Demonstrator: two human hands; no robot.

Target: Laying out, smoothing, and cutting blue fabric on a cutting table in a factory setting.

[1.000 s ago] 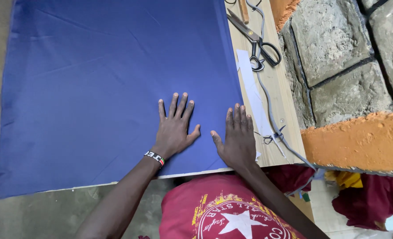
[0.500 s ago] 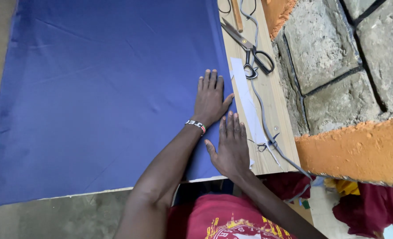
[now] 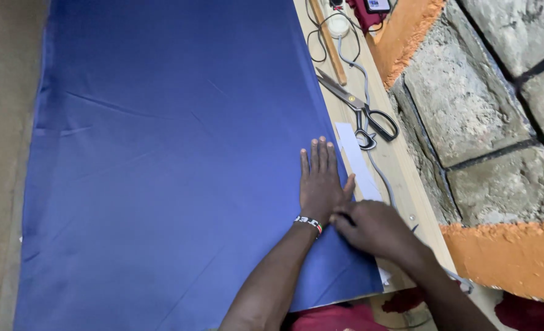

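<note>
A large blue fabric [image 3: 174,159] lies spread flat over a wooden table [image 3: 400,168]. My left hand [image 3: 321,184] rests palm down on the fabric near its right edge, fingers straight and close together, with a beaded band on the wrist. Just behind it, my right hand [image 3: 376,230] is curled over that same edge, knuckles up and fingertips beside the left wrist. Whether those fingers pinch the cloth is hidden. A white paper strip [image 3: 358,160] lies along the fabric's edge, just right of the left hand.
Black-handled scissors [image 3: 361,113] lie on the bare wood beyond the hands. Farther back are a wooden stick [image 3: 328,43], a grey cable [image 3: 353,64] and a white round object [image 3: 338,26]. A rough stone wall [image 3: 474,92] with orange mortar borders the table's right side.
My left hand slid forward along the fabric's right edge. My right hand, flat with spread fingers before, has curled at the edge behind the left wrist. The view shifted farther up the table.
</note>
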